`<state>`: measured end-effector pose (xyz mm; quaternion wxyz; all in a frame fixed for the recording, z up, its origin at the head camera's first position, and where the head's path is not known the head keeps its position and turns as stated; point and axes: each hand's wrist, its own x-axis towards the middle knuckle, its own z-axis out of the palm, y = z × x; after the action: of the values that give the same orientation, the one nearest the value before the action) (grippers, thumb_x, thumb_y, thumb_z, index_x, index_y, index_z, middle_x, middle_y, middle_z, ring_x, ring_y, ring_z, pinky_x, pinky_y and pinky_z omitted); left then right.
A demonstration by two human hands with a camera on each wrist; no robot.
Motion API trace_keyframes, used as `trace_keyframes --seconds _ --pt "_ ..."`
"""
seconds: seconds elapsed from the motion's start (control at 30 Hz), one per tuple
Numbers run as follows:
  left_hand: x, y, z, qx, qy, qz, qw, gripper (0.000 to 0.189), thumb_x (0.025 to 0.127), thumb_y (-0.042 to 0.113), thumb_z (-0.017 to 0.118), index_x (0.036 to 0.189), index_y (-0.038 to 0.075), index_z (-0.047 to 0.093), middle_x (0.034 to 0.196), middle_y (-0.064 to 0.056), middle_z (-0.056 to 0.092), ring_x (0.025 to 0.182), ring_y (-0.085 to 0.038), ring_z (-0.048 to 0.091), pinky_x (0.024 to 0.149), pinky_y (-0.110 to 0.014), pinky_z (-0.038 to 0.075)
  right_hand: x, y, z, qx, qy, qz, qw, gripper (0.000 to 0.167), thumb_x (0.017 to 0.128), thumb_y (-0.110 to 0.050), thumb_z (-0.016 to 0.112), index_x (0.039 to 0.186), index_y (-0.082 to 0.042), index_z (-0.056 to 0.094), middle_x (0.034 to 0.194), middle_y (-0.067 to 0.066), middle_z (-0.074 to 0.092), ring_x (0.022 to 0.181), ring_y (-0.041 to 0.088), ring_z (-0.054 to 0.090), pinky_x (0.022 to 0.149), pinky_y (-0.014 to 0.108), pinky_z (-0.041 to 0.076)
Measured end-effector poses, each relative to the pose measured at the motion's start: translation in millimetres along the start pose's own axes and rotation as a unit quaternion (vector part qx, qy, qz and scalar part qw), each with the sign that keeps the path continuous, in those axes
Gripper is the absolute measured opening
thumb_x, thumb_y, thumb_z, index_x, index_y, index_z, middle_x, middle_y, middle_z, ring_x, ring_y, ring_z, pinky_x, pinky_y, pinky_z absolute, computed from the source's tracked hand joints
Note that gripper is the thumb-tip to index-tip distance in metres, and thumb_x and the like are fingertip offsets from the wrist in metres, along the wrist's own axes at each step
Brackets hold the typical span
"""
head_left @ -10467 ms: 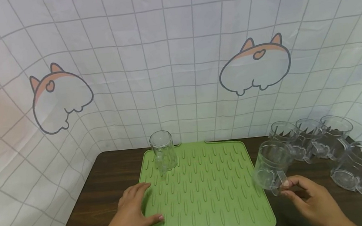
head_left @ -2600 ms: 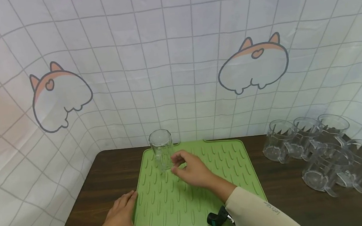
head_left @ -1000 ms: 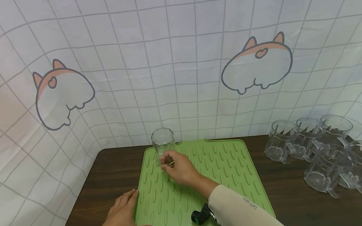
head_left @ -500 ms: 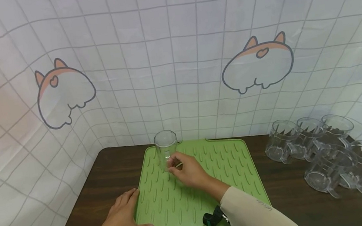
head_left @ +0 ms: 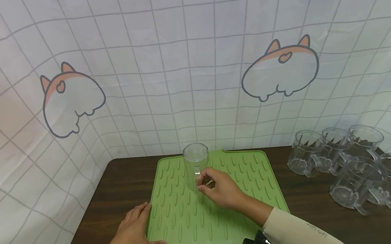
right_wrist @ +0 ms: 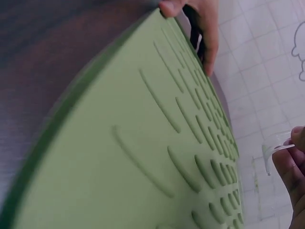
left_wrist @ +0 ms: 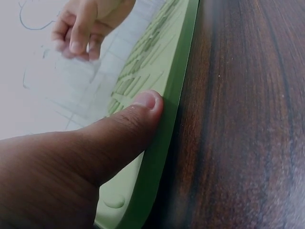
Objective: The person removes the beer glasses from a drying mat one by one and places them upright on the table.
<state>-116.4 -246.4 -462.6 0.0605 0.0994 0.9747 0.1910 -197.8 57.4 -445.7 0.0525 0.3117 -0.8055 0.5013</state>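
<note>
A clear glass mug (head_left: 196, 158) is upright over the back middle-left of the green ridged mat (head_left: 189, 229). My right hand (head_left: 221, 189) pinches its handle (right_wrist: 274, 147) between thumb and fingers, best seen in the right wrist view. Whether the mug's base touches the mat, I cannot tell. My left hand (head_left: 132, 234) rests at the mat's front left corner, fingers along the left side. In the left wrist view, its thumb (left_wrist: 128, 114) lies on the mat's front edge.
Several clear mugs stand on the dark wooden table (head_left: 97, 213) to the right of the mat, including a front mug (head_left: 356, 182) and a back mug (head_left: 304, 154). A white gridded cloth (head_left: 190, 78) hangs behind and at both sides.
A mug earlier in my right hand now stands among those on the right. That hand then reached the remaining mug on the mat, gripped its handle and moved it right. My left hand settled on the mat's corner.
</note>
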Motion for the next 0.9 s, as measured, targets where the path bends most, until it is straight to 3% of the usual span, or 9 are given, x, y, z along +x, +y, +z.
trace_keyframes --seconds 0.37,0.63,0.9 --pt "-0.3 1.8 -0.8 0.0 -0.001 0.0 1.0 0.135 0.06 0.081 0.081 0.156 -0.003 0.036 0.157 -0.022 0.037 0.142 -0.047 0.034 0.104 -0.072 0.033 -33.5 -18.3 -23.4 0.015 -0.029 0.001 0.9995 0.015 0.097 -0.004 0.071 0.105 -0.011 0.062 0.102 -0.002 0.065 0.096 0.017 0.067 0.083 0.03 0.057" --pt "-0.2 3.0 -1.9 -0.005 -0.007 -0.004 1.0 0.135 0.06 0.08 0.081 0.156 -0.003 0.036 0.157 -0.022 0.036 0.143 -0.047 0.033 0.104 -0.071 0.032 -59.0 -24.0 -41.5 0.006 -0.009 -0.034 0.9993 0.019 0.094 -0.002 0.074 0.103 -0.014 0.062 0.1 -0.004 0.066 0.091 0.012 0.067 0.08 0.03 0.058" --pt "-0.5 4.3 -2.8 -0.005 -0.007 0.001 1.0 0.134 0.06 0.078 0.083 0.156 -0.004 0.035 0.156 -0.023 0.037 0.142 -0.048 0.034 0.103 -0.073 0.033 -81.0 -23.2 -57.9 0.0 0.019 -0.031 0.9994 0.022 0.092 -0.003 0.076 0.103 -0.016 0.062 0.099 -0.006 0.067 0.089 0.011 0.067 0.077 0.031 0.059"
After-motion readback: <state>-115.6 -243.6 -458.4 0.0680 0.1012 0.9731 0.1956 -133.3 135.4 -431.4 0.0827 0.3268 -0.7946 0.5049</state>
